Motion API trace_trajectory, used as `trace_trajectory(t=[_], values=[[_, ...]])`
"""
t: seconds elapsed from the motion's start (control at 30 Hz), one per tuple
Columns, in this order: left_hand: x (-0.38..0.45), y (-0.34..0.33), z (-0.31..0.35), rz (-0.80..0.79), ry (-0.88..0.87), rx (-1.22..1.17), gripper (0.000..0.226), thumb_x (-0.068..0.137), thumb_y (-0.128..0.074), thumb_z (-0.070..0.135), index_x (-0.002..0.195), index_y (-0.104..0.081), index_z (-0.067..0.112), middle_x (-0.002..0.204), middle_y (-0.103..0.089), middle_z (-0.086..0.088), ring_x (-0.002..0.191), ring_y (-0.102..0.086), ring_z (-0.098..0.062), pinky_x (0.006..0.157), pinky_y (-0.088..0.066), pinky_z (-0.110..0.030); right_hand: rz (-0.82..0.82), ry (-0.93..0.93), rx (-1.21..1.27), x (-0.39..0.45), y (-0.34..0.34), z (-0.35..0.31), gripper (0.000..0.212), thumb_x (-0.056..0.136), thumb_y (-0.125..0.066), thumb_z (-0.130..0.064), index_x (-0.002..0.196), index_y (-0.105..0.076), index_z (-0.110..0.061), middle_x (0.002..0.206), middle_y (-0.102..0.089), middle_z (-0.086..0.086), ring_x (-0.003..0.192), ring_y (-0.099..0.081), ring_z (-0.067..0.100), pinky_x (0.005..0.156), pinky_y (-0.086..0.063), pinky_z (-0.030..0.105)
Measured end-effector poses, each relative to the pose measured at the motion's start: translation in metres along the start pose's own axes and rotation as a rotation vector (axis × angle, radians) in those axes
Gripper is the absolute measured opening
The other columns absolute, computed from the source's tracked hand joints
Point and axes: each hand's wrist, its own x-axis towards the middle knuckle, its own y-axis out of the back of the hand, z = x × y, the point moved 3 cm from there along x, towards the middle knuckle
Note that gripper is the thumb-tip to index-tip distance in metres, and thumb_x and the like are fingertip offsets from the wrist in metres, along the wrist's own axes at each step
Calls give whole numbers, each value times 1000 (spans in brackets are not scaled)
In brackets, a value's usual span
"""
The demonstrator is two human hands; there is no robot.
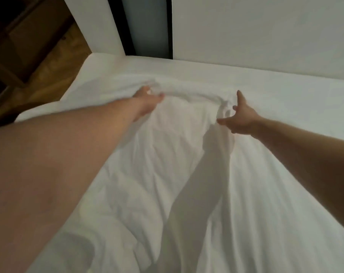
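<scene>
A white duvet (167,158) lies rumpled across the bed (265,79), its far edge bunched into a ridge. My left hand (147,101) reaches out and grips that bunched edge at its left end, fingers curled into the cloth. My right hand (240,117) hovers at the ridge's right end with fingers and thumb spread apart, close to a twisted fold of the duvet; it holds nothing. Both bare forearms stretch forward over the duvet and cast shadows on it.
A white wall (255,26) runs behind the bed, with a dark vertical strip (147,24) in it. Wooden floor (49,62) and dark wooden furniture (13,36) lie off the bed's left side.
</scene>
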Motion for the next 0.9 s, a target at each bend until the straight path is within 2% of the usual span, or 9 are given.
trace_trajectory(t=[0.07,0.17,0.27,0.4,0.57,0.67,0.77,0.83,0.9], values=[[-23,-23,-23,-133,-34,288,74,92,-68,46,155,-36,23,155,-45,-5,136,-50,-26,108,-40,-29,-92,4,-41,-15,-20,4,105,90,-75,-32,165,-2,-24,156,-46,13,134,-53,36,109,-44,39],[-71,-67,-80,-337,-37,559,71,92,-69,43,153,-40,20,159,-41,-7,143,-43,-24,114,-35,-26,-152,35,-119,-57,-53,36,95,89,-75,-31,163,-16,-20,155,-45,16,137,-50,36,110,-41,37],[-134,-102,-129,-517,-8,583,84,91,-65,56,158,-31,19,166,-26,-4,152,-27,-19,122,-21,-26,-274,54,-296,-111,-76,85,87,87,-72,-32,161,-26,-19,158,-40,13,139,-47,35,114,-38,35],[-197,-147,-138,-661,122,482,93,84,-65,68,159,-32,24,167,-22,2,152,-26,-16,123,-21,-30,-382,29,-336,-166,-83,148,76,90,-67,-30,157,-33,-19,162,-32,5,144,-40,28,116,-33,29],[-225,-210,-81,-667,3,520,79,88,-69,55,153,-42,19,159,-38,-3,142,-43,-17,115,-32,-25,-68,-210,-223,-212,-48,218,86,94,-60,-26,163,-9,-23,170,5,6,147,-33,37,111,-42,43],[-232,-245,-34,-586,-72,536,66,89,-68,50,146,-50,22,153,-43,-1,135,-50,-17,110,-37,-27,-411,-471,-111,-244,-36,270,78,93,-59,-26,160,-20,-21,156,-42,15,127,-61,32,98,-52,40],[-248,-290,14,-551,-115,534,57,89,-66,48,140,-54,26,151,-42,1,131,-52,-17,107,-40,-29,-862,-632,55,-291,-34,319,76,91,-69,-29,158,-33,-29,121,-65,3,84,-76,20,61,-59,29],[-265,-324,41,-566,-137,540,55,88,-66,47,139,-54,28,152,-41,1,133,-51,-17,109,-41,-31,-850,-637,117,-309,-18,345,79,91,-71,-31,159,-32,-30,123,-63,1,85,-72,17,65,-59,28],[-287,-359,66,-608,-166,564,57,88,-67,48,140,-54,28,153,-40,2,132,-51,-18,108,-42,-33,-634,-518,70,-318,19,369,73,92,-66,-33,158,-34,-27,142,-57,2,116,-64,19,94,-54,31]])
